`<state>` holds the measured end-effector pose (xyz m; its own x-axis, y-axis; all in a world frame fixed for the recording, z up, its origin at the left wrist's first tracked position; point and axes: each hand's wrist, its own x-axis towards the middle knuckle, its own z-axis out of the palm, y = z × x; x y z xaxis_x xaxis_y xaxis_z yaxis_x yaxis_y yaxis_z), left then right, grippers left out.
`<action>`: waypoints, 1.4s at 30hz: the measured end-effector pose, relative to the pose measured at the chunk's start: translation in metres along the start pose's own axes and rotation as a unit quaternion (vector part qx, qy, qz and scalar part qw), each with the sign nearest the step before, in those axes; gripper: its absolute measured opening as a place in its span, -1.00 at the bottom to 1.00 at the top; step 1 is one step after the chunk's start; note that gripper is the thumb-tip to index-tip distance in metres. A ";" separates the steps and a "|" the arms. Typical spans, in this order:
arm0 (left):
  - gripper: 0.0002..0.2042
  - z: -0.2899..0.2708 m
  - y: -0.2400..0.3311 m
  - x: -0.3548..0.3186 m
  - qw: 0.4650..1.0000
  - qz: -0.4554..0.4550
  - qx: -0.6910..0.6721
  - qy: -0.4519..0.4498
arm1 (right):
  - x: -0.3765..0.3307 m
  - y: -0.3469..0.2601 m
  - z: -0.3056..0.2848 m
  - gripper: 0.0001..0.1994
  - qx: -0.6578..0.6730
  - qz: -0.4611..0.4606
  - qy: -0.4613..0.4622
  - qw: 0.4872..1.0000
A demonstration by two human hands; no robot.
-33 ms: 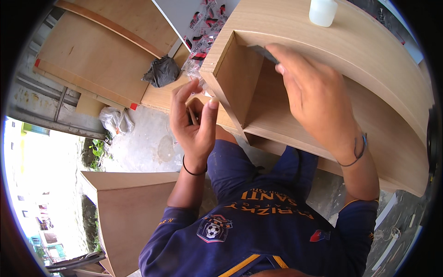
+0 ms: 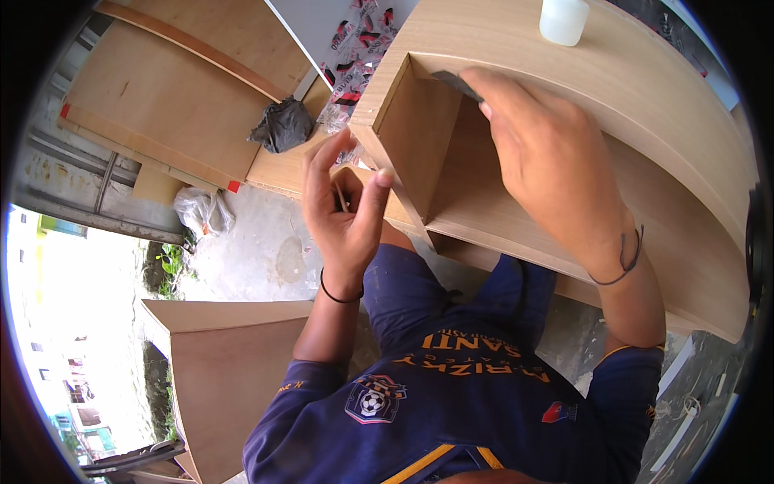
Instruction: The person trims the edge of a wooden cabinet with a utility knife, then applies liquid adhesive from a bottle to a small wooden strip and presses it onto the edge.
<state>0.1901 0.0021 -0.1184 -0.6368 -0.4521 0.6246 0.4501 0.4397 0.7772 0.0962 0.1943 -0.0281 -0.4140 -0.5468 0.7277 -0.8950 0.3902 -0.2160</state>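
Observation:
My right hand (image 2: 556, 161) is closed on a thin, dark grey flat piece (image 2: 460, 84); its kind is unclear. The piece meets the inner edge of the curved wooden furniture's top (image 2: 484, 40), near the corner of an open compartment (image 2: 415, 129). My left hand (image 2: 345, 210) is raised just left of the compartment's upright side panel. Its thumb and forefinger stand apart while the other fingers curl round a thin, light brown piece (image 2: 342, 198), mostly hidden in the palm.
A white plastic container (image 2: 563, 22) stands on the curved top. Behind my left hand lie a crumpled black plastic bag (image 2: 282, 125) and printed clear wrapping (image 2: 355, 48). Wooden panels (image 2: 153, 97) lean at the left, above a clear plastic bag (image 2: 203, 211). A wooden box-like piece (image 2: 234, 379) stands at lower left.
My right hand and the dark grey piece have shifted slightly left and toward the compartment's corner. My left hand has moved a little to the right.

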 end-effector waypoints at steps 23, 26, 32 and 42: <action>-0.67 0.020 -0.001 0.005 0.993 -0.003 0.074 -0.097 | 0.025 0.003 -0.011 -0.70 0.042 -0.006 -0.101 0.994; -0.67 0.020 -0.002 0.005 0.993 -0.007 0.070 -0.095 | 0.025 0.007 -0.011 -0.70 0.088 -0.003 -0.104 0.991; -0.68 0.020 -0.001 0.004 0.993 -0.007 0.077 -0.090 | 0.019 -0.003 -0.003 -0.73 -0.056 0.038 -0.085 0.994; -0.69 0.021 -0.001 0.003 0.992 -0.007 0.084 -0.089 | 0.021 -0.002 0.000 -0.74 -0.071 0.027 -0.072 0.994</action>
<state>0.1747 0.0160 -0.1192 -0.7498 -0.3216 0.5783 0.3393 0.5634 0.7533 0.0895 0.1821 -0.0123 -0.4896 -0.6192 0.6139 -0.8427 0.5169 -0.1507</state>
